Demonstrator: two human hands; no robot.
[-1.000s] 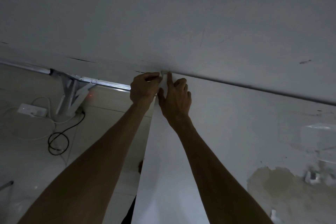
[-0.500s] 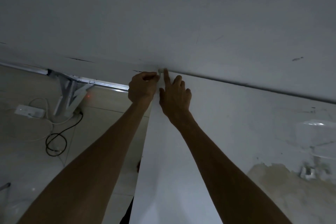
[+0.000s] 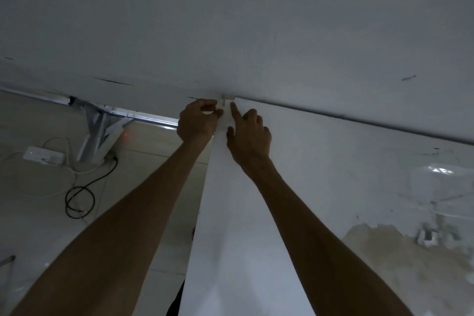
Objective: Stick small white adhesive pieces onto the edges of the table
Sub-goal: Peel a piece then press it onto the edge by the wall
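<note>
A small white adhesive piece (image 3: 227, 99) sits at the far left corner of the white table (image 3: 333, 161), where it meets a second white tabletop (image 3: 256, 33). My left hand (image 3: 198, 120) is curled at the table's left edge, its fingertips and thumb pinching the piece's lower flap against the corner. My right hand (image 3: 250, 136) rests on the tabletop, its straight index finger pressing just beside the piece while the other fingers are bent.
Left of the table lies the floor with a white power strip (image 3: 42, 155), a coiled black cable (image 3: 79, 200) and a metal table leg (image 3: 96, 131). A worn brownish patch (image 3: 400, 259) and clear plastic wrap (image 3: 441, 182) lie on the table's right side.
Both hands stay at the corner. My right index finger has slid a little along the piece, and my left fingertips have closed in on the edge.
</note>
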